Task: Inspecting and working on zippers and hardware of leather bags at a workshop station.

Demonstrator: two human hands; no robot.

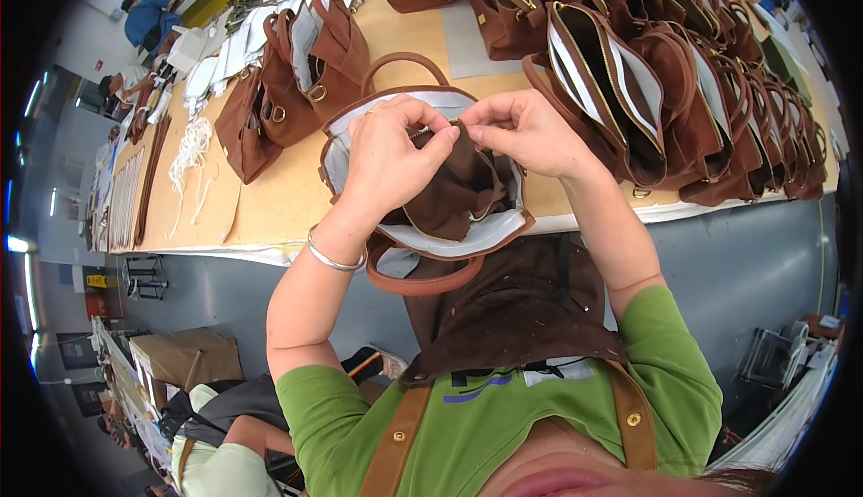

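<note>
While many brown bags crowd the far right of the table, one open brown bag sits at the near edge before the person, its front handle hanging past the rim. Left hand and right hand, both thumb-to-forefinger, pinch the zip end above the mouth; exact hold partly hidden. Likely risks: uneven pull would skew the zip; a slackened pinch could drop it into the loose inner fabric.
</note>
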